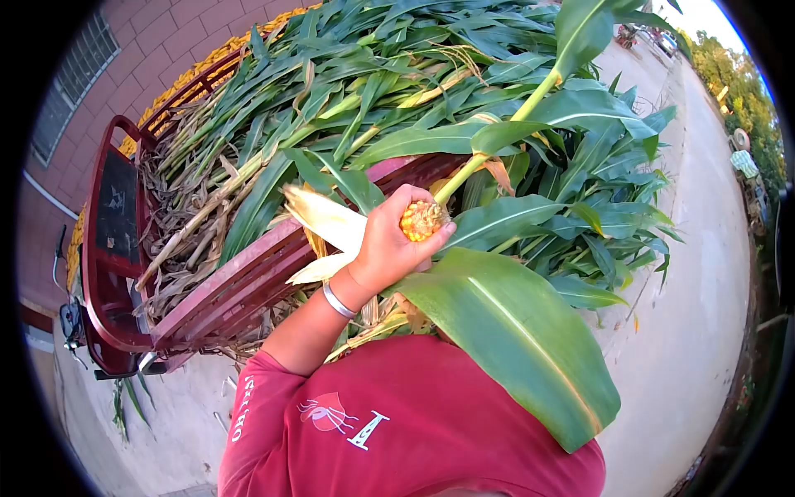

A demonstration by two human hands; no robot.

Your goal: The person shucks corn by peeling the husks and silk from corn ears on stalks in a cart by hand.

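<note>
My left hand [397,236], with a silver bracelet on its wrist, is wrapped round a corn cob [421,220] whose yellow-orange kernels show between finger and thumb. Pale peeled husks [325,217] stick out to the left of the hand. A thick green corn stalk [523,112] slants up and right from just beside the cob. One broad green leaf [522,331] hangs over the right side of my red shirt. My right hand is not visible.
A dark red cart [240,277] holds a large heap of green corn stalks [356,91]. More leafy stalks [580,224] spill beside it over the concrete road [704,248]. Yellow corn cobs [186,79] lie behind the cart, along a tiled wall [157,37].
</note>
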